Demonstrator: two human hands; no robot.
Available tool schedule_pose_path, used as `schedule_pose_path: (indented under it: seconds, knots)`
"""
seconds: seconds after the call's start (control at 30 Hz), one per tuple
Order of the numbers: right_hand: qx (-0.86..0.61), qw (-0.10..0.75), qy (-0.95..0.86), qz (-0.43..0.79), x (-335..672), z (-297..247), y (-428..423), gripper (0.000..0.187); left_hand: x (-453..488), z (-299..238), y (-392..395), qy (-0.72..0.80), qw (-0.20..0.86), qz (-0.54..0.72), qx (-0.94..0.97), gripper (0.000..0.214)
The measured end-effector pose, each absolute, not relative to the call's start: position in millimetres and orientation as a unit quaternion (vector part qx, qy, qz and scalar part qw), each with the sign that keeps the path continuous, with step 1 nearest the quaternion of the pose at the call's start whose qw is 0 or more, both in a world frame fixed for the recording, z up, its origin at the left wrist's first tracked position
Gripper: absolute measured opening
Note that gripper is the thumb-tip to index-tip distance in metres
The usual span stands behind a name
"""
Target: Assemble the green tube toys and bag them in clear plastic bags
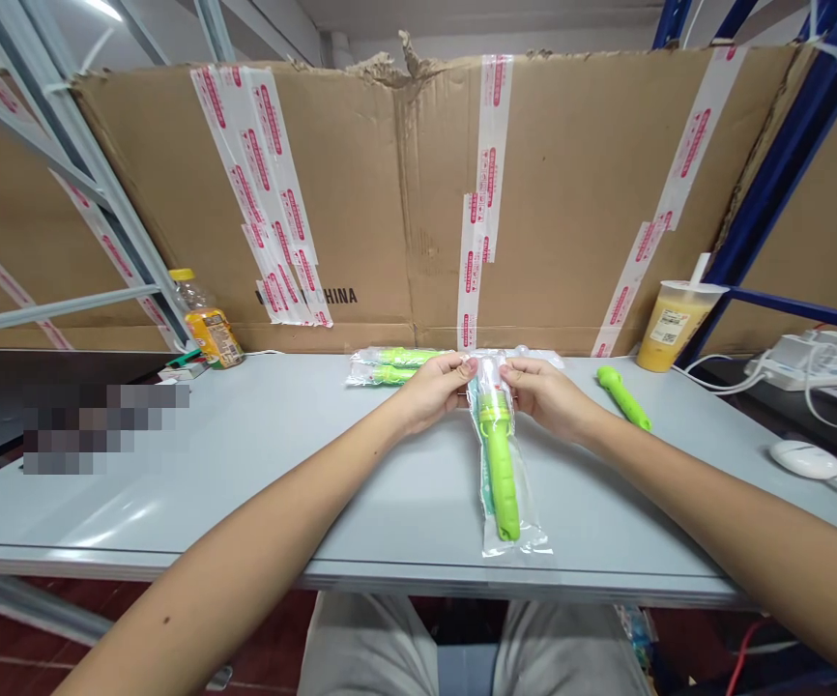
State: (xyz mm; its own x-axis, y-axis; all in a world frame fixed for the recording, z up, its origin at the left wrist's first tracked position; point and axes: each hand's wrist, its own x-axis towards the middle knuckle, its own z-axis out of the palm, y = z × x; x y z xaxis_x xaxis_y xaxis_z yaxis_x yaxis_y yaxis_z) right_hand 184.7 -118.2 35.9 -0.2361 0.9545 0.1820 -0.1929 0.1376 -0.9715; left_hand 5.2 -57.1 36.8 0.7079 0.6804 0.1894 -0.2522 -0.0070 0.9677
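Observation:
A clear plastic bag [533, 512] lies on the table with a bright green, ridged-handled item [502, 464] inside; its exact kind I cannot make out. My left hand [437, 382] pinches the upper left edge of the bag between thumb and fingers. On the opposite edge, my right hand [541, 394] pinches in the same way. Behind my left hand lie bagged green items [388, 365] like this one, and another transparent wrapper shows behind my right hand. A loose green handle [622, 396] without a bag rests to the right.
A tall cardboard panel [346, 203] with tape strips stands along the back. An orange drink bottle [214, 329] is at the back left, a cup with a straw [672, 329] at the back right. A white spoon-shaped object [806, 459] and cables [730, 387] lie right.

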Motion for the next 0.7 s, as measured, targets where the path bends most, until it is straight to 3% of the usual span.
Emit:
schedule_pose_path:
  seconds: [0.23, 0.37, 0.7]
  knots:
    - [-0.321, 0.503, -0.591, 0.543, 188, 35, -119, 0.031, 0, 40, -57, 0.165, 0.691, 0.304, 0.634, 0.038]
    - [-0.317, 0.498, -0.604, 0.536, 191, 31, -116, 0.019, -13, 51, -45, 0.180, 0.694, 0.291, 0.634, 0.034]
    - [-0.354, 0.589, -0.578, 0.440, 202, 37, -109, 0.021, -141, 56, -20, 0.344, 0.621, 0.511, 0.484, 0.014]
